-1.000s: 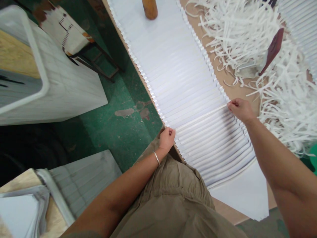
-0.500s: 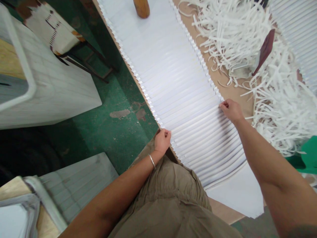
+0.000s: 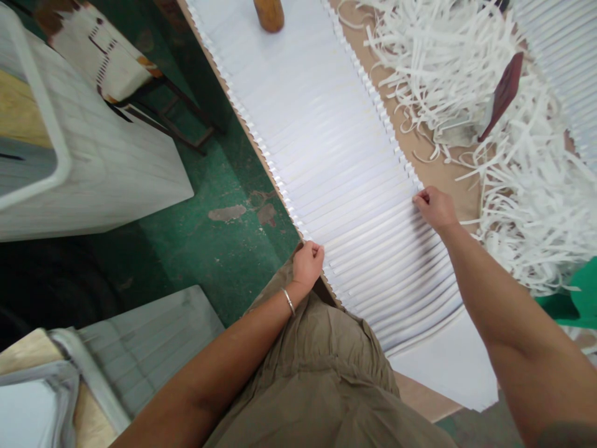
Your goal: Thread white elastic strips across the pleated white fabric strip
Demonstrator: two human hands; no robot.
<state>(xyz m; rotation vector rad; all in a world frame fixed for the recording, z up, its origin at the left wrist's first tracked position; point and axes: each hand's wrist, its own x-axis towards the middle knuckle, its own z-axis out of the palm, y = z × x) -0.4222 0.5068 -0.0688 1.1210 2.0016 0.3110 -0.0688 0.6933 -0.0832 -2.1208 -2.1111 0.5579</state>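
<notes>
A long run of white paper sheets (image 3: 326, 143) lies fanned out in overlapping steps along a brown table (image 3: 422, 158). My left hand (image 3: 306, 262) pinches the left end of one sheet at the table's near edge. My right hand (image 3: 435, 207) pinches the right end of the same sheet. Both fists are closed on the paper edge. A thin metal bangle circles my left wrist.
A heap of white paper strips (image 3: 508, 118) covers the table to the right, with a dark red tool (image 3: 501, 93) lying in it. A wooden handle (image 3: 269, 14) stands on the sheets at the top. White crates (image 3: 93, 155) and a stool (image 3: 107, 56) stand on the green floor (image 3: 224, 242).
My hands shifted slightly up the row of sheets, and the lifted sheet edge seen one second ago now lies flat with the others.
</notes>
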